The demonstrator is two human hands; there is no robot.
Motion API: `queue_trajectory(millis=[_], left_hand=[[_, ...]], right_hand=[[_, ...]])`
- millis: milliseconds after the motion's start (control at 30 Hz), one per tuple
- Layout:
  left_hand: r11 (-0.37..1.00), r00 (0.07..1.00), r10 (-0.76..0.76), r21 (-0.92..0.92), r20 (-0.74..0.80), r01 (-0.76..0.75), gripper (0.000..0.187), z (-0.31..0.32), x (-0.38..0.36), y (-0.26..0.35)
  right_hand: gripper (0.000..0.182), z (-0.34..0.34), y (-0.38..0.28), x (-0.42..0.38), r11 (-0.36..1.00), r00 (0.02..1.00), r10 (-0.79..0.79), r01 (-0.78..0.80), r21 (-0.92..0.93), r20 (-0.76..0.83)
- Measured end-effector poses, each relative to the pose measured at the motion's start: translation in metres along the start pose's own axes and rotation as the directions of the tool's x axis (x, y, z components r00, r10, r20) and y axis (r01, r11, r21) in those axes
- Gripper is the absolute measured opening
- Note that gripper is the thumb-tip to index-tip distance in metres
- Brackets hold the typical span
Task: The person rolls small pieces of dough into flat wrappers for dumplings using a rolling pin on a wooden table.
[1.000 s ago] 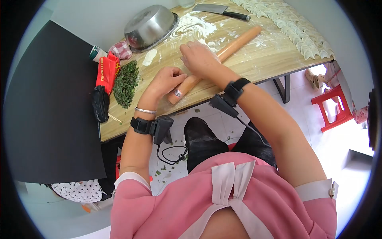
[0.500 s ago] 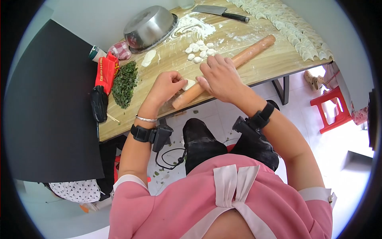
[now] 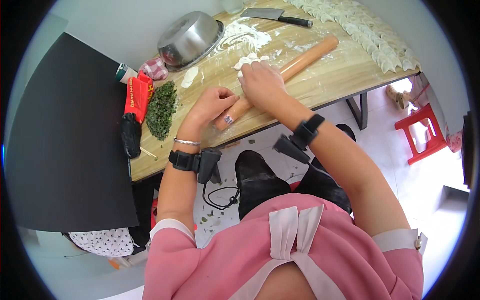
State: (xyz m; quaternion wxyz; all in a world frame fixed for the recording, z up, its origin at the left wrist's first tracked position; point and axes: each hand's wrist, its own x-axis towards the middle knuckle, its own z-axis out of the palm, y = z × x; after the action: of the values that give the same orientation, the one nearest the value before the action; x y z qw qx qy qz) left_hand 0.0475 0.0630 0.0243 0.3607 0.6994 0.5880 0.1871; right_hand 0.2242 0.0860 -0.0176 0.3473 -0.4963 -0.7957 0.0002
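Observation:
My right hand [image 3: 262,86] presses down on a wooden rolling pin [image 3: 311,56], fingers bent over it. The pin lies diagonally, its near end close to the table's front edge. Just left of it, my left hand [image 3: 215,106] is closed, thumb and fingertips pinched against the pin's side. The dough wrapper that hand pinched in the earlier view is now hidden by fingers and pin. Small dough pieces [image 3: 250,61] lie beyond my right hand, partly covered by it. A thin flat dough wrapper [image 3: 190,77] rests farther left on the table.
Chopped greens [image 3: 161,112] are heaped at the left, beside a red bag [image 3: 136,95]. A metal bowl [image 3: 189,41] leans tilted at the back, near spread flour [image 3: 245,36]. Behind lies a cleaver [image 3: 262,13]. Rows of dumplings [image 3: 372,37] line the right side. A red stool [image 3: 422,135] stands on the floor.
My right hand has shifted left and away from me, rolling the pin the same way over the wrapper. It now covers some dough pieces. My left hand stays pinched near the pin.

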Motion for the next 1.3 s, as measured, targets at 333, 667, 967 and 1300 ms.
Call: queue_trajectory(millis=[333, 667, 967, 1300], left_hand=[[0.969, 0.995, -0.085, -0.235, -0.054, 0.07, 0.013, 0.012, -0.016, -0.001], [0.955, 0.981, -0.168, -0.265, -0.097, 0.137, 0.026, 0.004, -0.012, -0.01], [0.991, 0.993, -0.076, -0.115, -0.087, 0.066, 0.024, 0.003, -0.001, -0.002], [0.975, 0.998, 0.04, -0.216, -0.055, -0.051, 0.015, 0.005, -0.005, -0.008]], right_hand=[[0.032, -0.048, 0.005, -0.057, 0.988, 0.989, -0.149, 0.15, -0.037, 0.019], [0.018, -0.011, -0.002, 0.002, 0.998, 0.989, -0.041, 0.047, -0.039, 0.145], [0.022, -0.004, 0.002, -0.001, 0.997, 0.997, -0.073, 0.073, 0.006, -0.003], [0.029, -0.042, 0.009, -0.054, 0.987, 0.986, -0.159, 0.158, -0.021, -0.052]])
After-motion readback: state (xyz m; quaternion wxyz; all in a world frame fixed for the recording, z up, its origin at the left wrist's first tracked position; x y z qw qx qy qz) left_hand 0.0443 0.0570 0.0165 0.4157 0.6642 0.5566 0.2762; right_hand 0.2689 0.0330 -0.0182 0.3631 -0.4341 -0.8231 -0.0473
